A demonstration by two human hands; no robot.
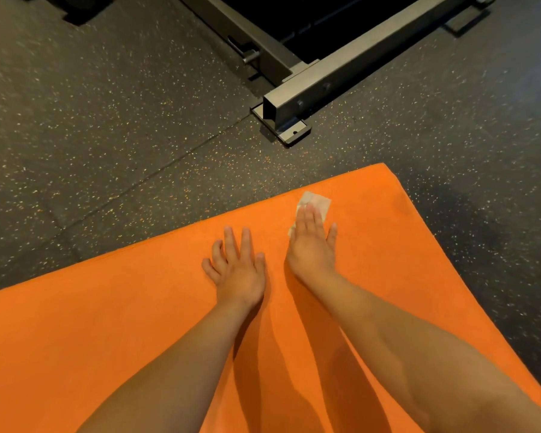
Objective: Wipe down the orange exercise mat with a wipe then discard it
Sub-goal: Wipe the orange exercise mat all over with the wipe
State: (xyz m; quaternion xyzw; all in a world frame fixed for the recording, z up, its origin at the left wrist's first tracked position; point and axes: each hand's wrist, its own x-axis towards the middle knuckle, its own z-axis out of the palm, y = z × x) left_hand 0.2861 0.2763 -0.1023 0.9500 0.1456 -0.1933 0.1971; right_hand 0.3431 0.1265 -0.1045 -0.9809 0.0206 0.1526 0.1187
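The person's right hand [311,245] is pressing a white wipe [317,201] flat onto the orange exercise mat [107,323] near its far corner. Its fingers are lying straight and mostly together, the outermost one splaying aside. The left hand [236,270] is resting palm-down on the mat just beside it, fingers straight and spread apart. The mat is lying on dark speckled flooring [107,120], near a grey steel machine frame [341,73].

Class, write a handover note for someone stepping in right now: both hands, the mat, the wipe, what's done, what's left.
Left hand: flat on the mat, fingers spread, holding nothing.
Right hand: flat, pressing the wipe onto the mat near its far corner.
Done: wipe is on the mat; how much is cleaned does not show.
To do: finish wiping, then discard the wipe; no bin in view.
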